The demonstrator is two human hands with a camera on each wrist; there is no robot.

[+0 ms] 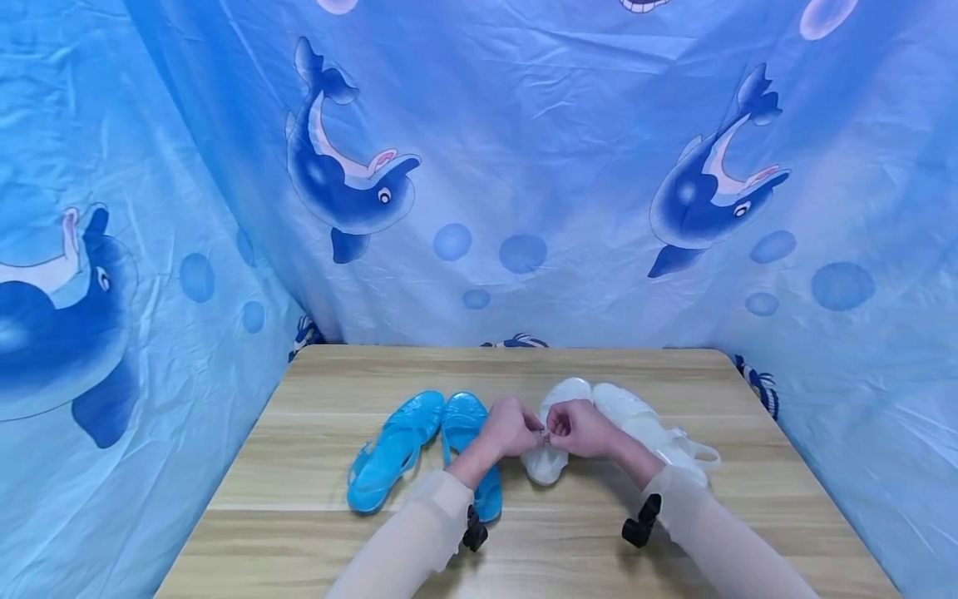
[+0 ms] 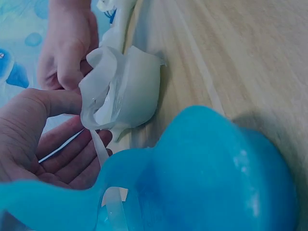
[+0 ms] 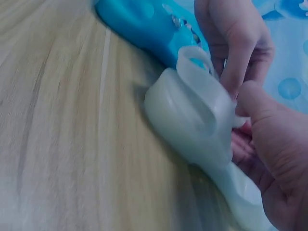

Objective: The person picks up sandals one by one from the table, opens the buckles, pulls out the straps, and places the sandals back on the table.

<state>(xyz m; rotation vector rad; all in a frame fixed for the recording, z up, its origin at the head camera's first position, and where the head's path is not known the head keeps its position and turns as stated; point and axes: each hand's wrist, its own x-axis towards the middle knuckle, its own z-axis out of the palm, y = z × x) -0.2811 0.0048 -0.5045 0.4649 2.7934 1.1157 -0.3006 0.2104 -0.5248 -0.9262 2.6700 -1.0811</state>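
Note:
A translucent white jelly sandal stands on the table with its heel toward me. Over its ankle strap, my left hand and right hand meet with fingertips close together. The left hand pinches the strap between thumb and forefinger, its other fingers spread below. From the other side, the right hand pinches the strap's end near the buckle; the fingertips partly hide the fastening. To the right lies the second white sandal, its strap looped outward.
Two blue jelly sandals rest left of the white pair; the nearer one is partly beneath my left forearm. Behind the wooden table hangs a blue dolphin-print curtain, which also covers both sides.

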